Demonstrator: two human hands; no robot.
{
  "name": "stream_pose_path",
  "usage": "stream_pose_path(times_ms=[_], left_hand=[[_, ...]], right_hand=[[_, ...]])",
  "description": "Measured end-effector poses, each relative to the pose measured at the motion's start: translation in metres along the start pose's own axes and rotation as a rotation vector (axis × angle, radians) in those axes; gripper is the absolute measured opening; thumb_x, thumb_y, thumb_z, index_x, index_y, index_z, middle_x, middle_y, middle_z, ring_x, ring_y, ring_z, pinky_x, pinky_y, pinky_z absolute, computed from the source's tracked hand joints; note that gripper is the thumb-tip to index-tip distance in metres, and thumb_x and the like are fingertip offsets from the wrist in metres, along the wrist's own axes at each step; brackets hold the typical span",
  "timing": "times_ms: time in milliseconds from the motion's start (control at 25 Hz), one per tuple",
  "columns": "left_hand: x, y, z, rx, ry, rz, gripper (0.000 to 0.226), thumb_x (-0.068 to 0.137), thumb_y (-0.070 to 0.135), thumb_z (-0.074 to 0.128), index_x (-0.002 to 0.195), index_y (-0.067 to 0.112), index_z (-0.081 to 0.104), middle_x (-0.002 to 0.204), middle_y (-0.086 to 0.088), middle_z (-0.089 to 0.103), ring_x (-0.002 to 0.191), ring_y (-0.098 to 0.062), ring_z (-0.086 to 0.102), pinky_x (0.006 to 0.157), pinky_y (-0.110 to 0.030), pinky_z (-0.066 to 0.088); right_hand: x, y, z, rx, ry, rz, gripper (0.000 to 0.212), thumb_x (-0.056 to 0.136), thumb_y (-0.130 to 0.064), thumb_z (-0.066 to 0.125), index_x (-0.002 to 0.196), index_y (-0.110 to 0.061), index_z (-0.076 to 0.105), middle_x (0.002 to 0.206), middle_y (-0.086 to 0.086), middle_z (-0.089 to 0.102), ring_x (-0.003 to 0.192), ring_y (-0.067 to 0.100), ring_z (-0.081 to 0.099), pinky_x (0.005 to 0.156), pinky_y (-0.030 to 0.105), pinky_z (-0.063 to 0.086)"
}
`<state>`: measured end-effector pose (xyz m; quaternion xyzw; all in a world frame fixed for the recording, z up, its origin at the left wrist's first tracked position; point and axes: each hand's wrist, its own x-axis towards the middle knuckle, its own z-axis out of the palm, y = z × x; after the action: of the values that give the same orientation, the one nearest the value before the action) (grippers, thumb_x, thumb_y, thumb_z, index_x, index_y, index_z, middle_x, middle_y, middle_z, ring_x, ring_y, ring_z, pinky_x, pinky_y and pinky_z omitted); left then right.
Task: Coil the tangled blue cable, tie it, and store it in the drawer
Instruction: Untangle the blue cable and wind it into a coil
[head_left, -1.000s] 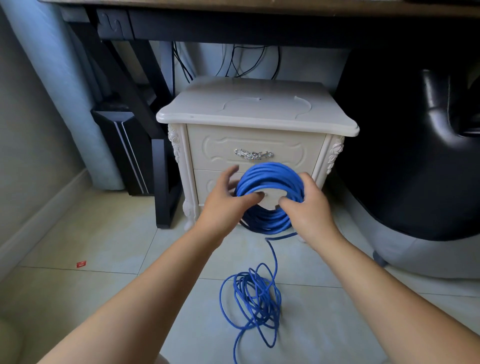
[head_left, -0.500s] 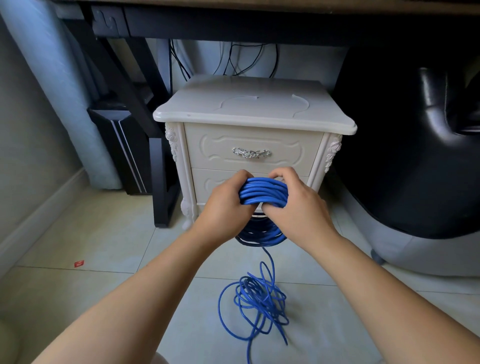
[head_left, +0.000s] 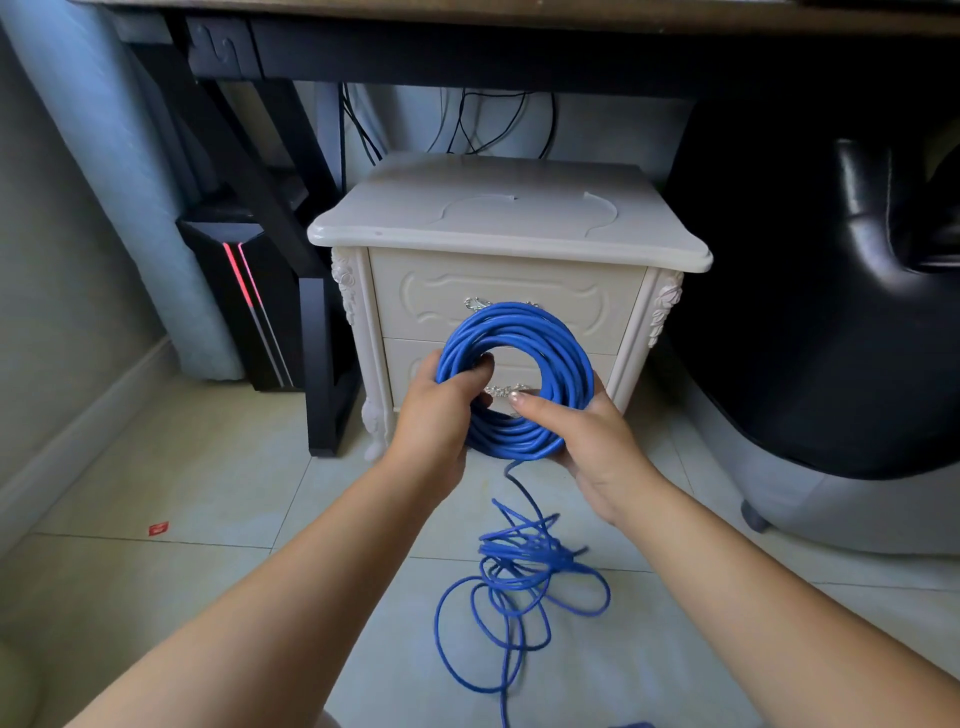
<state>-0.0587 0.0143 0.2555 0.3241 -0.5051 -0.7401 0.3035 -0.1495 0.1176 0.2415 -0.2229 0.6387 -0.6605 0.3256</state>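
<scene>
Item 1: blue cable (head_left: 566, 358). Most of it is wound into a round coil, which we hold upright at centre frame in front of the nightstand (head_left: 509, 223).
- Left hand (head_left: 441, 415): our fingers curl through the coil's opening and clamp its left side.
- Right hand (head_left: 592, 441): our thumb lies across the front of the lower right strands and grips them. The other fingers are hidden behind the coil.
- One strand drops from the coil's bottom edge to a loose tangle (head_left: 519, 566) on the tile floor (head_left: 182, 467), lower centre, between our forearms.

Item 2: nightstand, cream, with carved corner posts. The upper drawer (head_left: 415, 296) and lower drawer (head_left: 410, 364) are both closed. Their silver handles are partly covered by the coil.

Item 3: surroundings.
- Dark desk (head_left: 467, 47) along the top edge.
- Black computer tower (head_left: 244, 312) with a red light strip, left of the nightstand.
- Black leather chair (head_left: 831, 312), right.
- Red scrap (head_left: 158, 528) on the floor, lower left.
</scene>
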Motion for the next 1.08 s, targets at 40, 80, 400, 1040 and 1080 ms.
stream_pose_path(times_ms=[40,80,400,1040,1080], left_hand=[[-0.001,-0.002,0.001,-0.022,-0.010,-0.018,0.004,0.094,0.015,0.061,0.097,0.017,0.061,0.075,-0.001,0.050,0.074,-0.016,0.050,0.070,-0.032,0.043],[-0.001,-0.005,0.003,-0.036,-0.024,-0.032,0.005,0.094,0.015,0.061,0.098,0.017,0.060,0.075,0.000,0.052,0.074,-0.015,0.051,0.071,-0.033,0.044],[0.007,0.002,-0.005,0.279,-0.146,0.046,0.042,0.083,0.017,0.074,0.122,0.021,0.059,0.098,0.005,0.069,0.087,-0.010,0.068,0.079,-0.024,0.055],[0.001,0.002,0.000,0.686,-0.090,0.473,0.024,0.083,0.004,0.061,0.102,0.019,0.058,0.083,0.009,0.065,0.070,0.002,0.057,0.061,-0.010,0.042],[0.000,0.001,0.000,0.652,-0.072,0.451,0.024,0.083,0.005,0.061,0.101,0.020,0.058,0.082,0.010,0.066,0.068,0.003,0.057,0.061,-0.011,0.042]], right_hand=[[0.001,0.001,0.000,-0.027,0.038,-0.021,0.047,0.077,-0.013,0.079,0.115,-0.026,0.056,0.098,0.003,0.072,0.095,0.017,0.071,0.094,0.044,0.054],[0.002,0.002,-0.001,-0.078,0.087,-0.049,0.043,0.075,-0.012,0.078,0.110,-0.027,0.058,0.092,-0.001,0.070,0.089,0.015,0.069,0.090,0.042,0.055],[0.005,-0.012,-0.008,-0.397,0.239,-0.234,0.034,0.077,-0.006,0.067,0.092,-0.032,0.052,0.077,-0.010,0.059,0.066,0.005,0.055,0.064,0.024,0.047],[-0.006,-0.017,-0.004,-0.630,0.132,-0.258,0.048,0.072,-0.029,0.072,0.113,-0.045,0.051,0.097,-0.019,0.066,0.092,0.006,0.063,0.081,0.029,0.052],[-0.004,-0.016,-0.006,-0.554,0.102,-0.218,0.047,0.074,-0.029,0.073,0.113,-0.045,0.052,0.098,-0.020,0.066,0.091,0.001,0.064,0.081,0.025,0.052]])
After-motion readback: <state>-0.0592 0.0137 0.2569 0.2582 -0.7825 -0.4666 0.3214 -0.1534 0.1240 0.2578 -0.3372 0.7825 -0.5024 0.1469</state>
